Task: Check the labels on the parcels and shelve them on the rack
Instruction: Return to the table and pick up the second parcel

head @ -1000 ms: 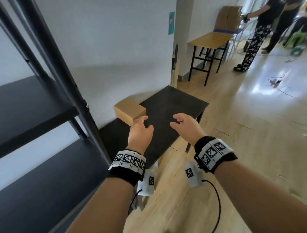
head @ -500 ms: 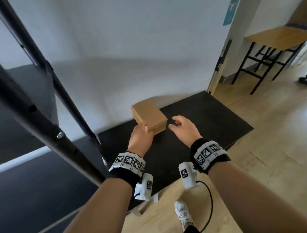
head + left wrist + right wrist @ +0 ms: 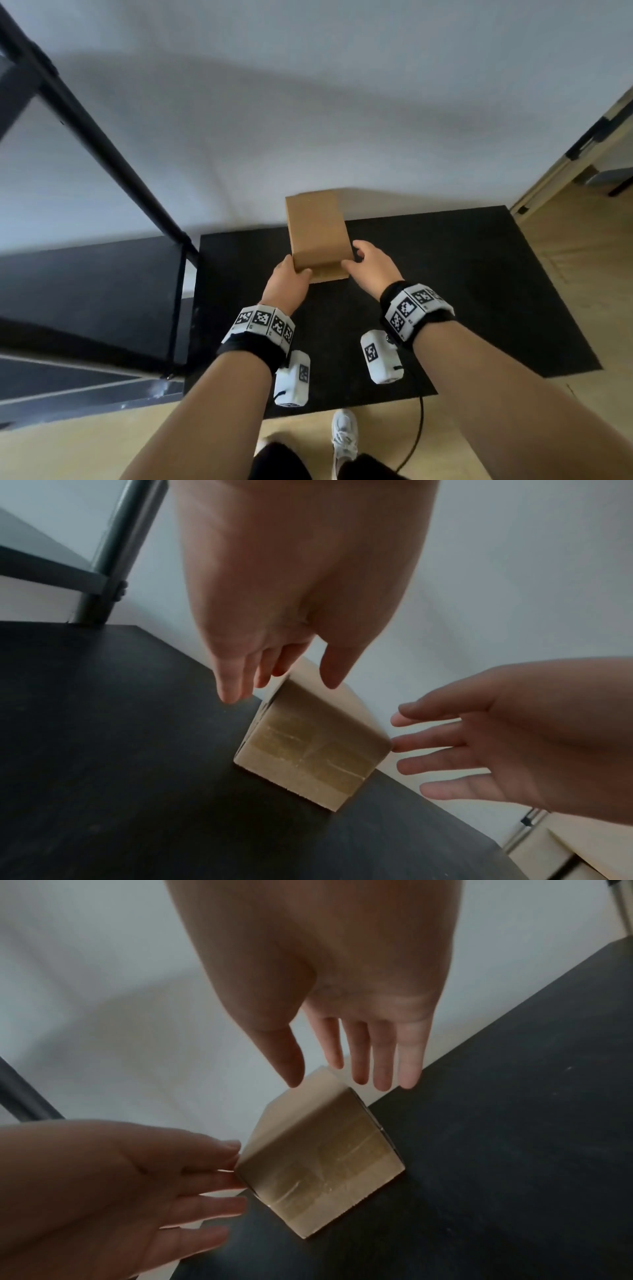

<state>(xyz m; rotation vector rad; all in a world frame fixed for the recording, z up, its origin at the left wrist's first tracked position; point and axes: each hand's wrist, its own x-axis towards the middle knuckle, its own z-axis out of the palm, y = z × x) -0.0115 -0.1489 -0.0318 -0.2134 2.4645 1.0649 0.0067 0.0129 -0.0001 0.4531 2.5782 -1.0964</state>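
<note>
A plain brown cardboard parcel [image 3: 317,233] lies on a low black table [image 3: 462,291], its far end against the white wall. The near end face [image 3: 308,753] is taped, and no label shows on it. My left hand [image 3: 286,279] is at the near left corner, thumb on the top edge and fingers straight down the left side [image 3: 281,683]. My right hand [image 3: 366,263] flanks the near right corner; its straight fingers [image 3: 356,1069] reach along that side, and its fingertips [image 3: 399,748] touch the box. Neither hand curls round the parcel.
The black metal rack stands to the left, with a slanting post [image 3: 89,120] and a lower shelf [image 3: 96,291] level with the table. Light wooden floor [image 3: 582,274] lies to the right and in front. My white shoe [image 3: 344,435] and a black cable [image 3: 419,428] are below.
Both hands have moved forward and down from above the table to the parcel's near corners and now touch it. My view has tilted down and closed in on the table.
</note>
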